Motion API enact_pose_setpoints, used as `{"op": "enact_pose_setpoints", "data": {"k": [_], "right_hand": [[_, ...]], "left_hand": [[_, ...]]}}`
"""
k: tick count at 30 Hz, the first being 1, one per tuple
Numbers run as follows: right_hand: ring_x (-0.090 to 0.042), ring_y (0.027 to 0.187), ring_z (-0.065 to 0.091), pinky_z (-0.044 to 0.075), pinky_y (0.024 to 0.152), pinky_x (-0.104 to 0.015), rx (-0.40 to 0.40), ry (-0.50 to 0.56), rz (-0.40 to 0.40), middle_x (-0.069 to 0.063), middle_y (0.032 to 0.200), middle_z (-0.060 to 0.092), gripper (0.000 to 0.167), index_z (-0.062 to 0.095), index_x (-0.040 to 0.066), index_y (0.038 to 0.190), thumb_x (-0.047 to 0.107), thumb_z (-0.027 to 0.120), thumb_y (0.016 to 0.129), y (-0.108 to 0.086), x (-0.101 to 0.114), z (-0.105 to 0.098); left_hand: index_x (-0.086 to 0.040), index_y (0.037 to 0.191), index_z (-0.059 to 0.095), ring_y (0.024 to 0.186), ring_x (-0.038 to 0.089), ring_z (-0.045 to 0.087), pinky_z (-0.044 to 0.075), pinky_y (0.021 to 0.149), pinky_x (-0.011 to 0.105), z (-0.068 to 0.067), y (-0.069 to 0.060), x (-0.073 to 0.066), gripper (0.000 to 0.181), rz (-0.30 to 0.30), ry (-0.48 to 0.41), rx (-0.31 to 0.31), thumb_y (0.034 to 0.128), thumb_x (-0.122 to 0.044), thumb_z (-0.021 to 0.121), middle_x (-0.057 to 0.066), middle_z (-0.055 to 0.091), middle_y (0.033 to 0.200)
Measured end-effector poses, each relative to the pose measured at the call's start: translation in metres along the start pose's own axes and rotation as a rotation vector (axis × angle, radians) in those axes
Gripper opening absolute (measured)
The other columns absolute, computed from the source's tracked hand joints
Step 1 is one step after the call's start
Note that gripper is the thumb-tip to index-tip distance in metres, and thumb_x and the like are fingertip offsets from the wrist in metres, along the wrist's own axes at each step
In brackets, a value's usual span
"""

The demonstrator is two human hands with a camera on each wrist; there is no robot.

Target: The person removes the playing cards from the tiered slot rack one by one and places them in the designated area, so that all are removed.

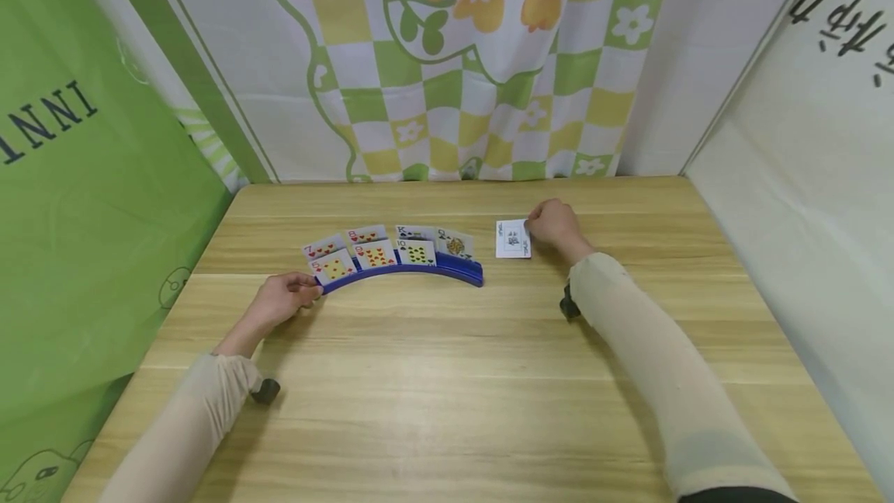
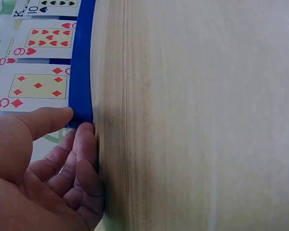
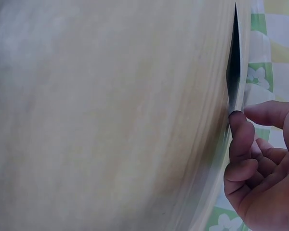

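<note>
A curved blue card holder [image 1: 398, 269] stands on the table with several playing cards upright in two rows. Its front row shows a five of diamonds [image 2: 38, 89], a nine of hearts [image 2: 45, 41] and a ten of spades [image 1: 416, 252]. Behind them are hearts cards, a king [image 1: 410, 231] and a queen [image 1: 455, 244]. At the holder's left end, my left hand [image 1: 282, 299] pinches the blue rim between thumb and fingers. My right hand [image 1: 556, 227] pinches a black-and-white joker [image 1: 513, 239] by its right edge, to the right of the holder. The right wrist view shows that card nearly edge-on.
The wooden table [image 1: 433, 379] extends in front of the holder. A checked, flowered curtain [image 1: 447, 123] hangs along its far edge. Green fabric [image 1: 91, 200] stands at the left and white fabric [image 1: 803, 177] at the right.
</note>
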State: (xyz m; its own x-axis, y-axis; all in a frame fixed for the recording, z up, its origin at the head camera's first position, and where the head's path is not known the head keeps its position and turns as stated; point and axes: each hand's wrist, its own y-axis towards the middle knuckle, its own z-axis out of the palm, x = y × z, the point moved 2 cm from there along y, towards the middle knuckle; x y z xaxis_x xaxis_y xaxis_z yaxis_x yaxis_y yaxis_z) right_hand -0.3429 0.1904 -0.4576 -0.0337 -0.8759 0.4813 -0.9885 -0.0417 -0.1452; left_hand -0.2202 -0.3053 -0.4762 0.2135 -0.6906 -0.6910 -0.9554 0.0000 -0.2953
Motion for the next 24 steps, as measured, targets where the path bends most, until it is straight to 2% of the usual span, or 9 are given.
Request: {"op": "enact_pose_setpoints", "data": {"k": [14, 24], "right_hand": [[-0.04, 0.109, 0.063, 0.049, 0.097, -0.048, -0.038, 0.033, -0.032, -0.018, 0.114, 0.072, 0.031, 0.074, 0.002, 0.105, 0.025, 0.059, 0.091, -0.0009, -0.0057, 0.0004], [-0.037, 0.11, 0.062, 0.046, 0.1, -0.048, -0.04, 0.093, -0.01, -0.018, 0.12, 0.071, 0.033, 0.071, 0.003, 0.111, 0.027, 0.058, 0.094, -0.003, -0.0084, 0.0003]], "left_hand": [[0.005, 0.124, 0.059, 0.08, 0.011, 0.066, 0.05, 0.066, 0.024, 0.0007, -0.0013, -0.0008, 0.041, 0.018, -0.005, -0.004, 0.0976, -0.026, 0.063, 0.019, 0.072, 0.104], [0.005, 0.125, 0.059, 0.082, 0.013, 0.067, 0.049, 0.066, 0.024, 0.0003, -0.0034, -0.0041, 0.043, 0.017, 0.002, -0.002, 0.0976, -0.028, 0.063, 0.02, 0.073, 0.104]]}}
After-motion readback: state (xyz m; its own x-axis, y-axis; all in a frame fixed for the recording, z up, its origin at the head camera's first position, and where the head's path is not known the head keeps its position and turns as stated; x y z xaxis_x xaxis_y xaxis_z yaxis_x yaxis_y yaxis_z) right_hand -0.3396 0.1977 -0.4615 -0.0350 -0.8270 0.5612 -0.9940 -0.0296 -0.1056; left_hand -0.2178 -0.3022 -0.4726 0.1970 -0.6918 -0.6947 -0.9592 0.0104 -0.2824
